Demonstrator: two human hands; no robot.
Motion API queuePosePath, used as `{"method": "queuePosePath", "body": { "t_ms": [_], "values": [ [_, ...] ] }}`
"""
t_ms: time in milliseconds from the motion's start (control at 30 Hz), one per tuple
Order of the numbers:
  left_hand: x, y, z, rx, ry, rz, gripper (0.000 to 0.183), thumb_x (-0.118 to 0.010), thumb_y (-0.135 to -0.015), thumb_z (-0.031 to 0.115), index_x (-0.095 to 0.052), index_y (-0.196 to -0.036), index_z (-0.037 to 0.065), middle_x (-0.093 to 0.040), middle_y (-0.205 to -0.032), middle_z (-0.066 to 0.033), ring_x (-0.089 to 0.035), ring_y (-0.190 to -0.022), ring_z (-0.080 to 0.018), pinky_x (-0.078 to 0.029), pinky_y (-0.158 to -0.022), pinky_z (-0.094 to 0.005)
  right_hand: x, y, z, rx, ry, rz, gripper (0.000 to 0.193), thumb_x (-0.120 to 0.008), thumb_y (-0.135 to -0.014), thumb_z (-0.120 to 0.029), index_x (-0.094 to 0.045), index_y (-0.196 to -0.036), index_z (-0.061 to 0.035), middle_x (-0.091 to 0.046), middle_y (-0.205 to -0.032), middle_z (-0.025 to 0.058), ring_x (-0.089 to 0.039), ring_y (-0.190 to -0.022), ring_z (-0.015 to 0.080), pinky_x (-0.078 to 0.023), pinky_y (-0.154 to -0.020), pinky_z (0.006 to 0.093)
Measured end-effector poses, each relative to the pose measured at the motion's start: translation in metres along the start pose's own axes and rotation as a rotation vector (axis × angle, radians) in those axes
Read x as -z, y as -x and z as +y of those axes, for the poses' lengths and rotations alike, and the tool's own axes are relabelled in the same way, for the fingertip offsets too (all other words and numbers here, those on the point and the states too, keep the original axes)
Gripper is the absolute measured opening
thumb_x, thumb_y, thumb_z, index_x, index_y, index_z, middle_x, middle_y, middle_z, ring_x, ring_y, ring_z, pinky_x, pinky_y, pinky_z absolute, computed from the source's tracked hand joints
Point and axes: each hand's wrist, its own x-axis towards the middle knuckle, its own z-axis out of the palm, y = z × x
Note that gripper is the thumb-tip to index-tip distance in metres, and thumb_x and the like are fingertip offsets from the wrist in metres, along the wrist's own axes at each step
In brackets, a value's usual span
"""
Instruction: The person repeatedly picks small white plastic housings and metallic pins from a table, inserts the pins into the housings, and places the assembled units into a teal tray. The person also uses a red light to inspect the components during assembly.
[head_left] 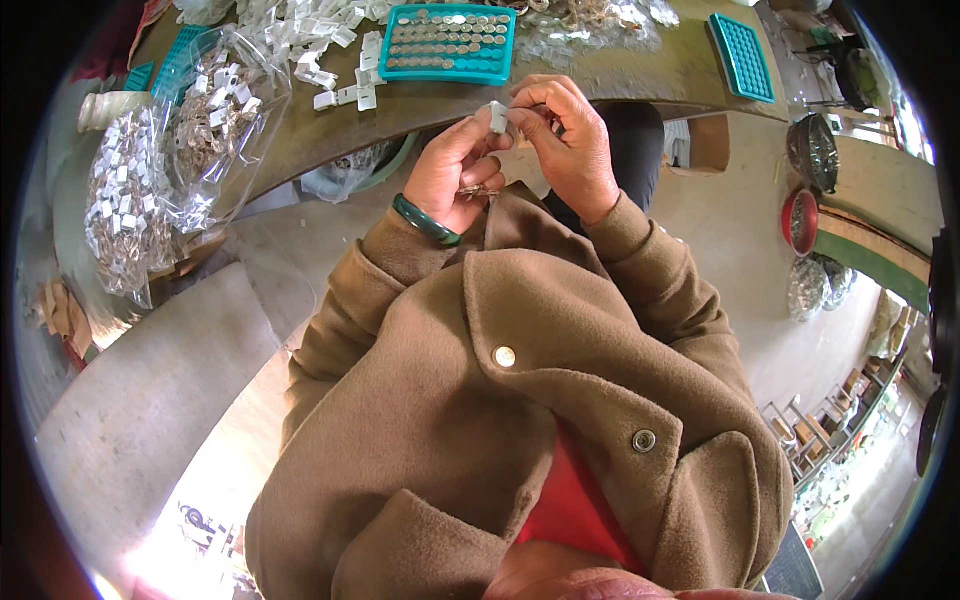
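My left hand point(450, 175), with a dark green bangle point(425, 220) at its wrist, is closed. Its thumb and finger pinch a small white plastic piece point(498, 117). Thin metallic strands point(478, 190) stick out from its curled lower fingers. My right hand point(575, 145) is closed too, thumb against forefinger at the right side of the white piece; whatever is between those fingertips is hidden. Both hands are above my lap, at the table's near edge. Just beyond them lies a teal tray point(445, 77) with rows of round silvery discs point(430, 35).
White plastic pieces point(315, 40) are heaped left of the tray. Clear bags point(228, 125) of similar white pieces and strands sit at the far left. Another teal tray point(742, 58) lies at the table's right end. A red basin point(800, 222) and dark bowl point(812, 153) stand further right.
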Motion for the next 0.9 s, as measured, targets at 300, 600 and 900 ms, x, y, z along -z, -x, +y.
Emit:
{"method": "queuePosePath", "body": {
  "t_ms": [300, 600, 900],
  "values": [
    [-0.009, -0.002, 0.000, -0.306, -0.601, 0.211, 0.018, -0.057, -0.099, 0.026, -0.059, -0.100, 0.008, -0.063, -0.083, -0.0012, -0.036, -0.046, -0.0021, -0.031, -0.045, -0.0194, 0.005, -0.012, -0.005, 0.033, 0.173, -0.146, 0.010, -0.062, -0.087, 0.004, -0.061, -0.097, 0.0012, -0.063, -0.085, 0.0088, -0.059, -0.077, 0.0130, -0.049, -0.069, 0.0275],
    [-0.005, -0.002, 0.019, -0.042, -0.119, 0.127, 0.022, -0.056, -0.100, 0.030, -0.058, -0.101, 0.009, -0.065, -0.087, -0.0048, -0.034, -0.044, -0.0021, -0.031, -0.046, -0.0211, 0.008, -0.025, -0.010, -0.124, 0.066, -0.199, 0.010, -0.063, -0.089, -0.001, -0.063, -0.098, 0.0018, -0.066, -0.087, 0.0115, -0.061, -0.078, 0.0148, -0.050, -0.070, 0.0285],
    [-0.026, -0.007, 0.034, -0.195, -0.340, 0.147, 0.019, -0.056, -0.100, 0.027, -0.059, -0.105, 0.008, -0.064, -0.085, -0.0038, -0.036, -0.047, -0.0023, -0.034, -0.048, -0.0202, 0.017, -0.058, -0.008, 0.019, 0.050, -0.269, 0.012, -0.063, -0.087, 0.001, -0.063, -0.099, 0.0012, -0.066, -0.088, 0.0111, -0.064, -0.079, 0.0179, -0.051, -0.071, 0.0307]
  ]
}}
